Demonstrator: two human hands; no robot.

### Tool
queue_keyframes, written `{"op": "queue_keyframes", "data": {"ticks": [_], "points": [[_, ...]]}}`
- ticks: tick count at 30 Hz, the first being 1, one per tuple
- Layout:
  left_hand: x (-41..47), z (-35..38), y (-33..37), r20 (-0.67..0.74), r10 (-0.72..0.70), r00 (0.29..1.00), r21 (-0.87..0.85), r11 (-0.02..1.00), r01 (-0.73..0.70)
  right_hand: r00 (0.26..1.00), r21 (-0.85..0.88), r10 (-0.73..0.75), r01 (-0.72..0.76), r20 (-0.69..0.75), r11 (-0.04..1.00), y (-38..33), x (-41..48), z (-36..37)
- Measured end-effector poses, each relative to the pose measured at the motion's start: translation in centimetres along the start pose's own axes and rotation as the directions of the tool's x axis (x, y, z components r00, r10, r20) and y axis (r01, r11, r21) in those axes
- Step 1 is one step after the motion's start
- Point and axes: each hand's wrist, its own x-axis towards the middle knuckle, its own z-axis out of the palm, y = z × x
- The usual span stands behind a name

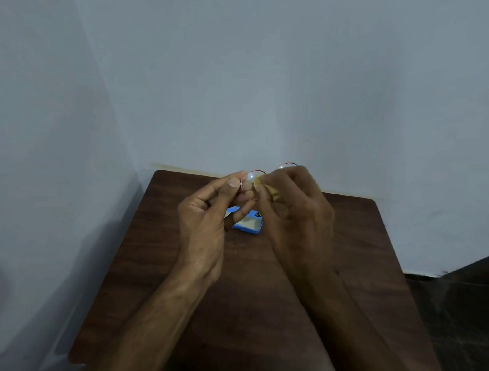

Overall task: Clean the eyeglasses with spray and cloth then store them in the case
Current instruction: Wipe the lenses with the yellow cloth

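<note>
1. A pale grey-blue wall [274, 71] fills the upper half of the view and meets a second wall in a corner on the left.
2. A dark wood-grain bench [258, 296] with rounded far corners stands against that wall. To its right lies a strip of dark floor [465, 316].
3. Two bare forearms reach in from the near edge and come together above the far part of the bench.
4. The left hand [206, 220] is raised with its fingers curled. Its thumb and fingertips pinch the outer edge of one lens rim, with the thumbnail turned toward the camera.
5. The right hand [296, 215] is closed round a cloth and presses it against the same lens from the other side. Its knuckles hide most of the middle of the frame.
6. A blue case [249, 225] lies flat on the bench, below and behind the hands in the picture and partly covered by them. A pale surface shows on it, and I cannot tell whether it is open.
7. The eyeglasses [249, 183] have thin reddish wire rims and round clear lenses. They are held in the air between both hands, clear of the bench and outside the case. The top of the second rim peeks above the right hand's fingers.
8. The cloth [274, 192] is yellow. Only small folds of it show between the right hand's fingers, where it touches the lens.
</note>
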Motion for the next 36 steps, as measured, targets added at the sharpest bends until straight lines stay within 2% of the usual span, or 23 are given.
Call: {"op": "queue_keyframes", "data": {"ticks": [4, 8, 13, 18, 22, 26, 28, 32, 36], "points": [[-0.1, 0.1, 0.2, -0.018, 0.001, 1.0, -0.004, 1.0, -0.001, 0.995, -0.007, -0.046, 0.046, 0.087, 0.999, -0.5, -0.9, -0.4], [-0.4, 0.0, 0.1, 0.004, -0.001, 1.0, -0.017, 1.0, 0.001, 1.0, -0.056, 0.022, -0.021, 0.004, 0.998, 0.3, 0.6, -0.5], [-0.4, 0.1, 0.3, 0.009, -0.014, 1.0, 0.013, 1.0, 0.014, 0.99, -0.029, -0.097, 0.1, 0.098, 0.995, -1.3, 0.0, -0.1], [-0.5, -0.1, 0.1, 0.043, -0.002, 0.999, 0.014, 1.0, 0.002, 0.999, -0.07, 0.026, -0.027, -0.023, 0.997, 0.0, 1.4, -0.4], [-0.2, -0.1, 0.1, 0.036, -0.003, 0.999, 0.032, 0.999, 0.002, 0.996, -0.003, -0.071, 0.072, 0.052, 0.997, -1.1, 0.4, -0.3], [-0.3, 0.3, 0.0, 0.06, -0.008, 0.998, 0.022, 1.0, 0.007, 0.999, -0.003, 0.052, -0.052, -0.016, 0.999, 0.2, 1.1, -0.5], [-0.4, 0.4, 0.1, 0.044, -0.009, 0.999, 0.018, 1.0, 0.008, 0.999, -0.002, 0.033, -0.033, -0.008, 0.999, 0.1, 1.1, -0.4], [-0.2, 0.3, 0.2, -0.009, -0.017, 1.0, 0.036, 0.999, 0.017, 0.992, -0.022, -0.055, 0.058, 0.114, 0.998, -1.1, -1.0, 0.0], [-0.2, 0.3, 0.2, -0.012, -0.026, 1.0, 0.001, 1.0, 0.026, 0.999, -0.072, 0.03, -0.027, 0.032, 0.997, 0.3, -0.3, -0.3]]}}
